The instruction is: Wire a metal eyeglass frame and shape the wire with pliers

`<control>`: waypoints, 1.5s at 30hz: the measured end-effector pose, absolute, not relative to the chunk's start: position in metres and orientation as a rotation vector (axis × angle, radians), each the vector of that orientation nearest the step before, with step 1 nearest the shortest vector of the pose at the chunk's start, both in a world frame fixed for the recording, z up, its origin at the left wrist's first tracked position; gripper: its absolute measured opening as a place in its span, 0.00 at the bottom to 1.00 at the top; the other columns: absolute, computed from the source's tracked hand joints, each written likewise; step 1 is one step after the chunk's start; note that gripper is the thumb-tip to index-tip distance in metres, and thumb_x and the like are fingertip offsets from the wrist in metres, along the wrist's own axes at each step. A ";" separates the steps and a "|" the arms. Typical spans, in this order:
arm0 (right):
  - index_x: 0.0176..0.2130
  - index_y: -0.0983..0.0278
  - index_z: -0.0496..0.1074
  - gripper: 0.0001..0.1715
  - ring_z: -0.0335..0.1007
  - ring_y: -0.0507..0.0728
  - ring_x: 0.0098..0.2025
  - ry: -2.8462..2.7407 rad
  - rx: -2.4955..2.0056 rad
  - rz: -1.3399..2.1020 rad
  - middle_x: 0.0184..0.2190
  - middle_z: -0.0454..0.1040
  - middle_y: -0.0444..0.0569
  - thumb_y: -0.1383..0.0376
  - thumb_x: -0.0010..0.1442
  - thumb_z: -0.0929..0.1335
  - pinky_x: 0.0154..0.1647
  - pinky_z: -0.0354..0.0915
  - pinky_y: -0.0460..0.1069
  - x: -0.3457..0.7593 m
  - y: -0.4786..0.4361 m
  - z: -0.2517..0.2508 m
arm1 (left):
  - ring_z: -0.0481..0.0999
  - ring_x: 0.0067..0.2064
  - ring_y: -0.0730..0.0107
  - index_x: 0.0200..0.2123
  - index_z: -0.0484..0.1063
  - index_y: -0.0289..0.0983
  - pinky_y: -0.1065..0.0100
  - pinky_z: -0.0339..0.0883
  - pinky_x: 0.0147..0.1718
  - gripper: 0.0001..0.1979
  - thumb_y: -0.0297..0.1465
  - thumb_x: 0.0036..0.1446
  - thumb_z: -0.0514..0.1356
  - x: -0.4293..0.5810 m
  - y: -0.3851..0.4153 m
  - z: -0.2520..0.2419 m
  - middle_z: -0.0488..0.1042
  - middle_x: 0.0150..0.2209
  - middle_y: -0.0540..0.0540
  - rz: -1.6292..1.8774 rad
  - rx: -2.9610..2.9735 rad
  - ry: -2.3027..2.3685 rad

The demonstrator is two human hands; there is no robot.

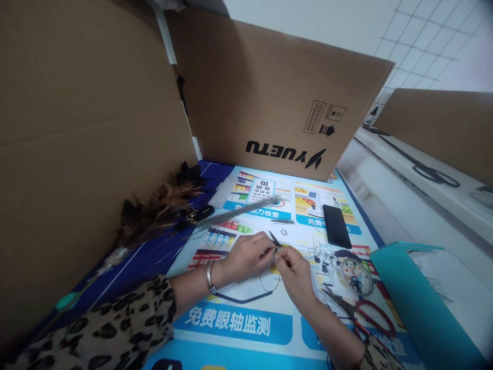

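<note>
My left hand (249, 257), with a silver bangle at the wrist, is closed in a pinch at the middle of the printed table cover. Close beside it, my right hand (296, 272) also pinches. Between the fingertips is a small part, mostly hidden. A thin loop of wire or cord (279, 281) hangs below from them. Just beyond the fingers lies a dark pointed tool (274, 239), its other end hidden by the hands. A small dark ring (284, 232) lies on the cover past it.
A bundle of thin wires (241, 211) lies behind my hands. To the right are a black phone (337, 226), a round clear dish (356, 276), red-handled scissors (375, 314) and a teal box (419, 298). Brown feathers (154, 205) lie left; cardboard panels (269, 92) stand behind.
</note>
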State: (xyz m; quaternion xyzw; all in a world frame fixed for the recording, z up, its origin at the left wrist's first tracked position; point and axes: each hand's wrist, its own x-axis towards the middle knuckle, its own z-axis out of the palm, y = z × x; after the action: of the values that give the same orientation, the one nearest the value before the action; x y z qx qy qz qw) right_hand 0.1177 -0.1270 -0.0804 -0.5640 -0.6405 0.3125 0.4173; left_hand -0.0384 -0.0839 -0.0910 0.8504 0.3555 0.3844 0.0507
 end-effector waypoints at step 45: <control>0.22 0.64 0.63 0.07 0.45 0.47 0.18 -1.325 -1.239 1.379 0.14 0.54 0.37 0.68 0.50 0.63 0.19 0.44 0.44 0.144 -0.101 -0.081 | 0.71 0.33 0.72 0.29 0.73 0.36 0.72 0.62 0.34 0.07 0.27 0.54 0.55 -0.036 -0.076 -0.082 0.74 0.30 0.49 0.817 2.016 0.937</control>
State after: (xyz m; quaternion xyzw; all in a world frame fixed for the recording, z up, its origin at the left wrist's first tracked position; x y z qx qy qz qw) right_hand 0.1438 -0.1014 -0.0815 -0.4939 -0.5283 0.5496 0.4183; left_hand -0.0360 -0.0761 -0.0822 0.7884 0.3663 0.3196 0.3770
